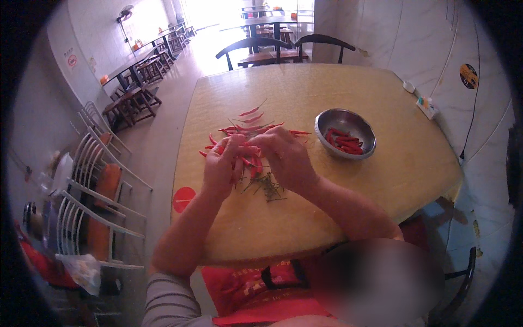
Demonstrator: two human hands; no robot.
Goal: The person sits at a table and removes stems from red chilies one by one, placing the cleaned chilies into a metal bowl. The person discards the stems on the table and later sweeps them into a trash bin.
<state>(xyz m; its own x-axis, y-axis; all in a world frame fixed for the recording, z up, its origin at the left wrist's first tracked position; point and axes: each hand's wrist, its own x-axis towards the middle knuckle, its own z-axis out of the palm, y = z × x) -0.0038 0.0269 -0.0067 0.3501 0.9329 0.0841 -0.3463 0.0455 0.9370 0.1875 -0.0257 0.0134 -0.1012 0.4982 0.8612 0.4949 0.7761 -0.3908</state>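
Red chili peppers (pixel 256 166) lie in a loose heap on the yellowish tabletop (pixel 261 233), around and beneath my hands. My left hand (pixel 222 163) is closed around some red chilies at the heap's left side. Close against it, my right hand (pixel 284 157) has its thumb and fingers bent together at the chilies; whether it pinches one is hidden. Just below the hands lies a small pile of green chili stems (pixel 267 188). To the right stands a metal bowl (pixel 367 131) with several red chilies (pixel 345 143) inside.
A round red sticker (pixel 184 199) is on the table's left edge. Near the wall at the right edge lie a white box (pixel 427 107) and a small white object (pixel 408 87). Dark wooden chairs (pixel 257 43) stand beyond the far edge; white metal chairs (pixel 102 229) stand at the left.
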